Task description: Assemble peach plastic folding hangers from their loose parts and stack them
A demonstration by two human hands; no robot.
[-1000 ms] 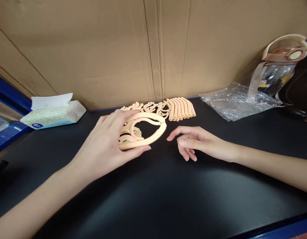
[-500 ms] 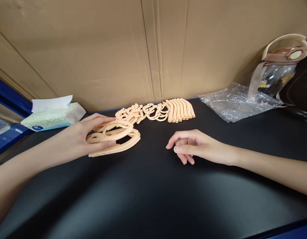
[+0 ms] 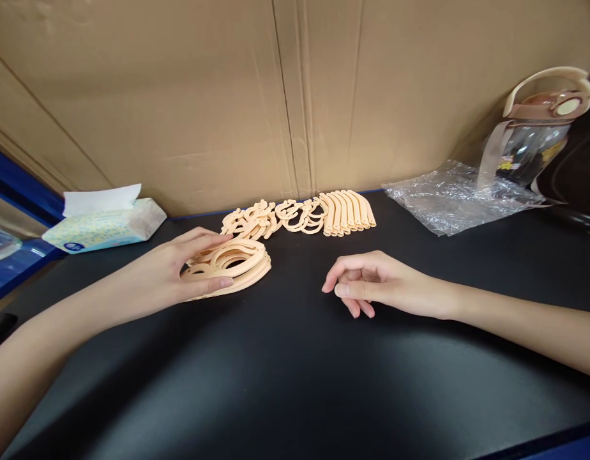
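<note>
My left grip (image 3: 170, 268) clasped the hanger stack (image 3: 257, 269), seemingly assembled; my right grip (image 3: 371, 281) was empty; far hooks (image 3: 263, 221) and curved arms (image 3: 343, 214) lay unjoined.

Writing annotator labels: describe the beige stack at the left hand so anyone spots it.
Start at the black tabletop before the cardboard wall. On its left half, the left hand cups one end of the beige stack. Unlike the jumbled pile and neat row farther back, its looped pieces lie layered, nearest the viewer.
</note>
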